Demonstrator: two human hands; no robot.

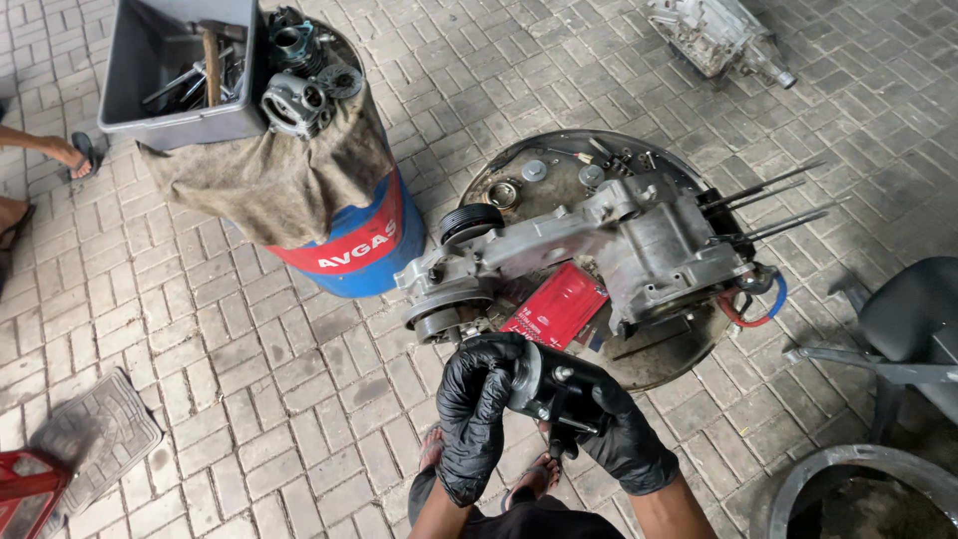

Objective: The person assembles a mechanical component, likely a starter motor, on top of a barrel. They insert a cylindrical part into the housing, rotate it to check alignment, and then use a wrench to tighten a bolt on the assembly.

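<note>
Glossy black gloves on left hand (477, 399) and right hand (624, 434) — forearms bare.

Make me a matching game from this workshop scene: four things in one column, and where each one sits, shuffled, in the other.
Things:
1. engine casing
2. grey tub of tools
3. dark cylindrical part
4. red packet

Places:
A. on top of the cloth-covered blue drum
B. held between both gloved hands, left hand and right hand
C. lying across the round metal tray
D. tucked under the casing's near edge

Pairs: 1-C, 2-A, 3-B, 4-D
</note>
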